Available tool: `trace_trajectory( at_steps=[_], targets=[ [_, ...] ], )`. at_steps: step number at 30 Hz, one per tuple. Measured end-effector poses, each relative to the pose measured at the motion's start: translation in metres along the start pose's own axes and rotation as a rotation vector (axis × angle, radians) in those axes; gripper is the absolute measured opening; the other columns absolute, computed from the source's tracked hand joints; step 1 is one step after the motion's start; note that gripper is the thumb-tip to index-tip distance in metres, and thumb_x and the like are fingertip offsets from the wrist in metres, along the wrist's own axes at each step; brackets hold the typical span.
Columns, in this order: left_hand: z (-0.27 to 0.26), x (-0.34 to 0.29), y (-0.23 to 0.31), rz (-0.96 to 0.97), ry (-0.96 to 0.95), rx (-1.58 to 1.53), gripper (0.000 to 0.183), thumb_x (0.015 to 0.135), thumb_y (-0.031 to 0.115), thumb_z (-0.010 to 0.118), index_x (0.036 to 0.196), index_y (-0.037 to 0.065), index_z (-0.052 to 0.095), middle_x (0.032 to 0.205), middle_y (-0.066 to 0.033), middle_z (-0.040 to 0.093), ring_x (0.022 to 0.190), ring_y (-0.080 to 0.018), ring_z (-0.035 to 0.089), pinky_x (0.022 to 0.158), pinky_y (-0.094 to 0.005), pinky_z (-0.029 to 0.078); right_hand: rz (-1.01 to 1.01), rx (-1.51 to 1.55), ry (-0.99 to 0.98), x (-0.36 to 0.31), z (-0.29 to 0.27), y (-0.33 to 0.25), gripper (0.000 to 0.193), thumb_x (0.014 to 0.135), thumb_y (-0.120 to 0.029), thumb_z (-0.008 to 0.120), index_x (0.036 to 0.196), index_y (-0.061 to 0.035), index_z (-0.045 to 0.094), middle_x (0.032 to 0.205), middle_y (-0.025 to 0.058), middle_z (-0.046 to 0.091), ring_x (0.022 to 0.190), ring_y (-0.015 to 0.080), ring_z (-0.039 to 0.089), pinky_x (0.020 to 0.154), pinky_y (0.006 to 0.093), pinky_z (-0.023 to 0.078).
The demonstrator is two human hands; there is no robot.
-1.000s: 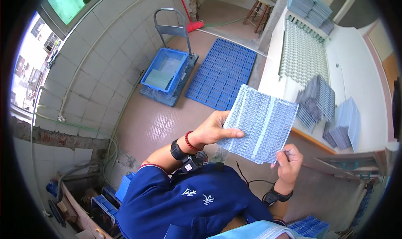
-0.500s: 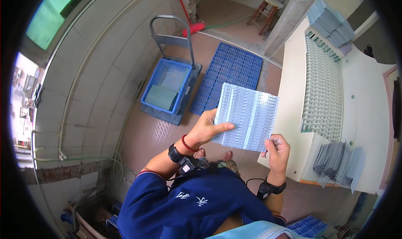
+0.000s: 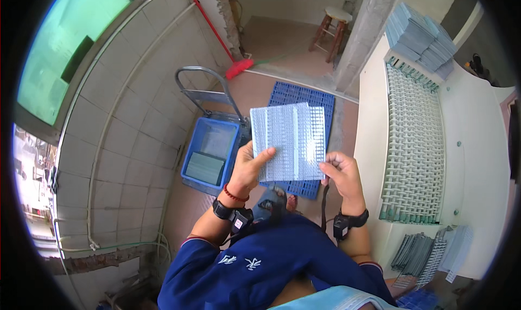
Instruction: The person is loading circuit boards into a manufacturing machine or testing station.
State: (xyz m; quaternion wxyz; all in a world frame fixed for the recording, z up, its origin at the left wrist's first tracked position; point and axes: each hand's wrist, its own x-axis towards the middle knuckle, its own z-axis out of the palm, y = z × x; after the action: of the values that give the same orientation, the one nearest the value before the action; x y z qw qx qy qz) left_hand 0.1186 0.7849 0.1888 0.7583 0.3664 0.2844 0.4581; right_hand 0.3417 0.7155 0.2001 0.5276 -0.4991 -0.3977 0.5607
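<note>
A small stack of light blue, finely patterned rectangular panels (image 3: 282, 141) is held flat in front of my body. One panel's edge sticks out past the top one on the right, where it shines. My left hand (image 3: 248, 166) grips the left edge, its thumb lying on top and its other fingers hidden beneath. At the lower right corner, my right hand (image 3: 341, 171) pinches the edge between thumb and fingers.
To my right runs a white bench with a slatted white-and-green bed (image 3: 413, 147), stacked panels (image 3: 420, 36) at its far end and upright grey sheets (image 3: 415, 255) nearer. Ahead lie a blue pallet (image 3: 304, 95) and a trolley carrying a blue bin (image 3: 234, 147). Beyond stands a stool (image 3: 332, 30).
The view has shifted forward and the bench comes closer. The panels have turned slightly and moved left in view, both hands still on them. A jeans-clad leg now shows beneath.
</note>
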Motion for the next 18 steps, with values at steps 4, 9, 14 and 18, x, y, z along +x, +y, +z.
trace_trajectory(
  at_steps=[4,9,14,18],
  targets=[
    [0.011,0.046,0.001,-0.015,0.011,0.040,0.027,0.085,0.012,0.059,0.106,-0.005,0.054,0.099,-0.0107,0.062,0.085,-0.0146,0.060,0.074,-0.0280,0.050,0.019,-0.004,0.026,0.030,-0.022,-0.002,0.008,0.081,-0.006,0.062,0.080,0.0000,0.057,0.063,0.0019,0.056,0.048,0.0076,0.053,0.044,0.0205,0.044],
    [0.013,0.132,-0.006,-0.082,-0.084,0.045,0.031,0.087,0.016,0.058,0.109,-0.006,0.054,0.099,-0.0103,0.061,0.085,-0.0143,0.059,0.074,-0.0278,0.049,-0.100,0.151,0.248,0.078,-0.074,-0.002,0.008,0.082,-0.007,0.061,0.084,0.0002,0.057,0.066,0.0042,0.057,0.049,0.0101,0.054,0.044,0.0220,0.045],
    [0.019,0.234,-0.013,-0.196,-0.128,0.056,0.030,0.089,0.018,0.054,0.108,-0.005,0.053,0.093,-0.0111,0.062,0.076,-0.0151,0.061,0.065,-0.0275,0.051,-0.304,0.359,0.949,0.140,-0.200,0.011,0.013,0.084,-0.012,0.060,0.090,-0.0020,0.055,0.071,0.0037,0.056,0.055,0.0124,0.056,0.049,0.0252,0.048],
    [0.022,0.308,0.003,-0.385,-0.335,0.092,0.026,0.091,0.018,0.049,0.102,-0.005,0.054,0.078,-0.0129,0.061,0.047,-0.0193,0.057,0.036,-0.0297,0.045,-0.368,0.409,1.223,0.183,-0.287,0.014,0.015,0.085,-0.013,0.058,0.094,-0.0015,0.053,0.075,0.0043,0.055,0.064,0.0149,0.058,0.057,0.0270,0.051]
  ],
)
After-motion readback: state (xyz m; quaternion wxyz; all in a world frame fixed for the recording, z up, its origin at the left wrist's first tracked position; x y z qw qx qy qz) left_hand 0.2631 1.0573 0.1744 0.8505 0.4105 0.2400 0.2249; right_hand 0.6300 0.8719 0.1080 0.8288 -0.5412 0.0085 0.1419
